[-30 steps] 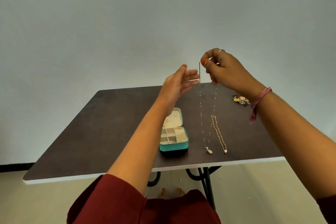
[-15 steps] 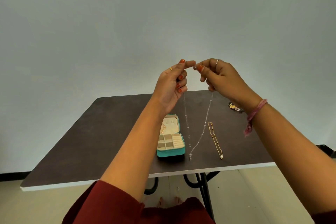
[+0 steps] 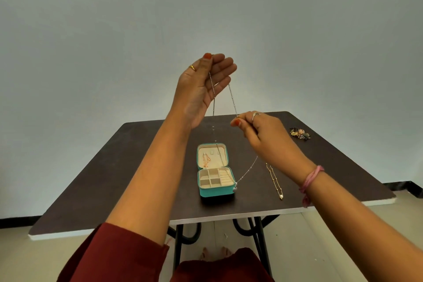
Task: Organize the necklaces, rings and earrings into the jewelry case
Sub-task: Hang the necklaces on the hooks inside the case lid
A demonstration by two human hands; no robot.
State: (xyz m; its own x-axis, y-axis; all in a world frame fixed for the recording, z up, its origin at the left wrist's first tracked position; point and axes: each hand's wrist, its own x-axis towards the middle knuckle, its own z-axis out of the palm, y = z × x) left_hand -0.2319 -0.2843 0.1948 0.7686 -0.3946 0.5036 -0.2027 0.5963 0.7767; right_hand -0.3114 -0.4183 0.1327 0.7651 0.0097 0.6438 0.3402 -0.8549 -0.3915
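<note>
My left hand (image 3: 203, 84) is raised high above the table and pinches the top of a thin silver beaded necklace (image 3: 233, 101) between thumb and fingertips. One strand hangs straight down toward the open teal jewelry case (image 3: 216, 191). The other strand runs down to my right hand (image 3: 258, 133), which pinches it, then slopes on to a small pendant (image 3: 235, 188) at the case's right front corner. The case's cream lid holds a rose-gold piece (image 3: 206, 160). A gold chain necklace (image 3: 274, 179) lies on the table right of the case.
The dark brown table (image 3: 114, 178) has a white front edge and black legs. A small cluster of colourful jewelry (image 3: 299, 133) lies near its far right side. A plain pale wall stands behind.
My left hand rose with the necklace's top end. My right hand dropped lower and slid down the strand. The pendant swung left to the case's right corner.
</note>
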